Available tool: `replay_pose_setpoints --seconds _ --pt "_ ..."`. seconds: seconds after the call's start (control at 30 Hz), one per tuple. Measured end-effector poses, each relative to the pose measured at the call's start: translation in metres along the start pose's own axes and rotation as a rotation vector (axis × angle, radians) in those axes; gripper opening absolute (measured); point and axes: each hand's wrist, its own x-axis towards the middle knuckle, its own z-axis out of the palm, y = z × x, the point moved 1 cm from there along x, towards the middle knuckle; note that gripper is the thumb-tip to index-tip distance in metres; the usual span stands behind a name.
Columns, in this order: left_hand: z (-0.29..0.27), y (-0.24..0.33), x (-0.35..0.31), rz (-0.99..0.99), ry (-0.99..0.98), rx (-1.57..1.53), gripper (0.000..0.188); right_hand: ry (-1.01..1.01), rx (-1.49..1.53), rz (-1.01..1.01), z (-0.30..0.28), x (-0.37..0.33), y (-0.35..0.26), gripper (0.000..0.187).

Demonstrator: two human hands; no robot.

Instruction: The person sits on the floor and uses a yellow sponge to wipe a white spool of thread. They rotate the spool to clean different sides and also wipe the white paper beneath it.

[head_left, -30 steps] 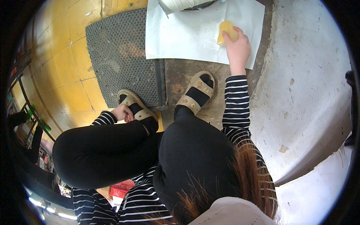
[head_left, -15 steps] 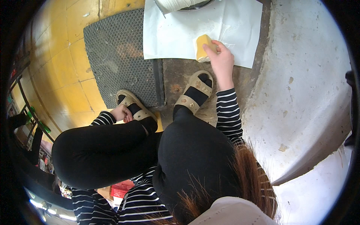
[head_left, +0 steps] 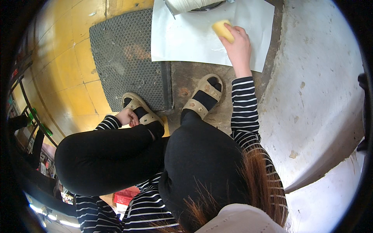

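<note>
I crouch over the floor. My right hand (head_left: pixel 237 48) grips a yellow sponge (head_left: pixel 222 30) and presses it onto a white sheet (head_left: pixel 186 39) lying flat on the ground. My left hand (head_left: pixel 127 116) is closed loosely with nothing in it and rests by my left sandal (head_left: pixel 139 109). My right sandal (head_left: pixel 204 96) stands just below the sheet's near edge. Black trousers and striped sleeves fill the lower middle of the view.
A dark perforated rubber mat (head_left: pixel 124 58) lies left of the sheet on yellow floor tiles (head_left: pixel 70 66). A round white object (head_left: pixel 190 4) sits at the sheet's far edge. A pale, chipped concrete surface (head_left: pixel 314 97) curves along the right. Racks stand far left.
My right hand slid the sponge left across the sheet, then back right and slightly farther away. My left hand stayed by the sandal.
</note>
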Motion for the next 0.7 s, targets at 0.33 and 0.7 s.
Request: replay_pose_setpoints --seconds 0.33,0.7 --pt "-0.003 -0.001 0.003 -0.027 -0.069 -0.051 0.047 -0.217 0.047 -0.233 -0.017 -0.013 -0.014 0.035" --pt "-0.001 -0.001 0.001 0.012 -0.02 -0.006 0.044 -0.067 0.08 -0.521 0.059 0.011 -0.09 0.026"
